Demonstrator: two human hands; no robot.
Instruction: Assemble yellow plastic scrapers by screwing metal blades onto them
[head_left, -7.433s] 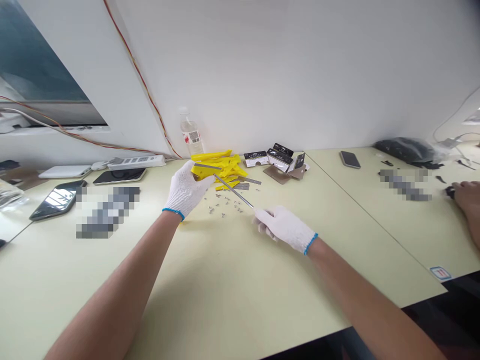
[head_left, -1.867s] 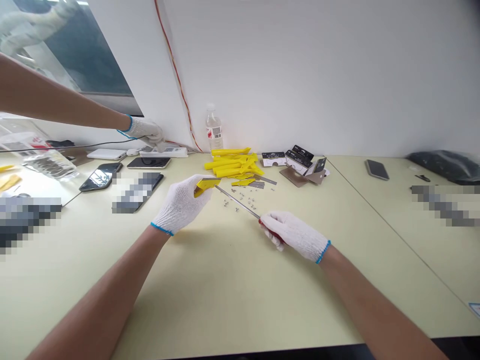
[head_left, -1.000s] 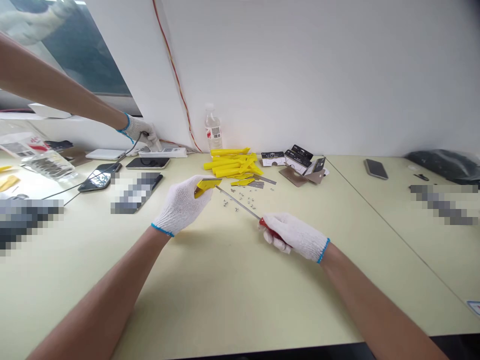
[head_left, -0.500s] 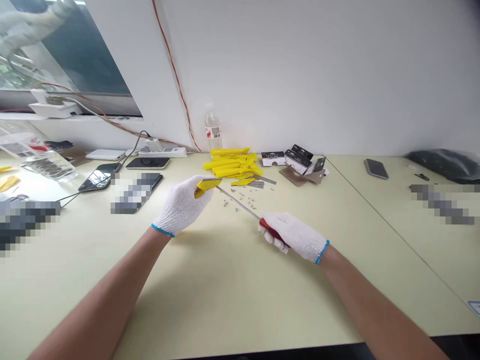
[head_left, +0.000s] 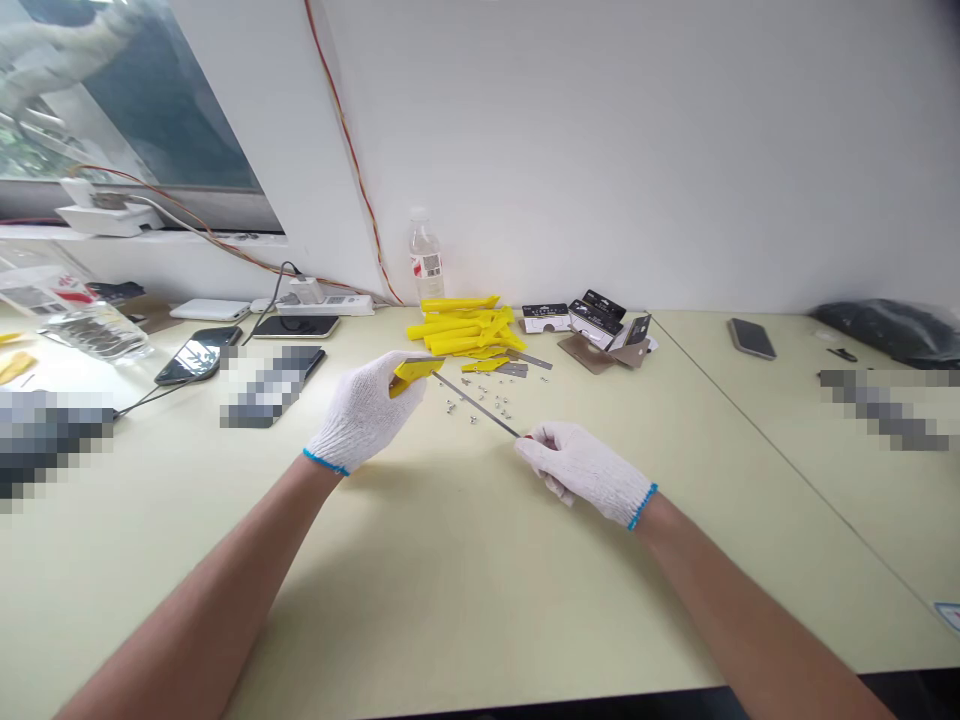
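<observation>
Rolls right hand (head_left: 566, 462) since half a second ago, wrapped round one screwdriver (head_left: 478, 406) (hiding nearly all of its red handle (head_left: 528, 437)); pinches one yellow tool (head_left: 413, 372) in left hand (head_left: 373, 402), near more than ten screws (head_left: 473, 420).

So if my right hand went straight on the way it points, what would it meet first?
Probably the yellow tool in your left hand: your right hand points along its screwdriver, which appears to reach that tool. The small metal parts seem to lie lower, but depth is unclear.
</observation>
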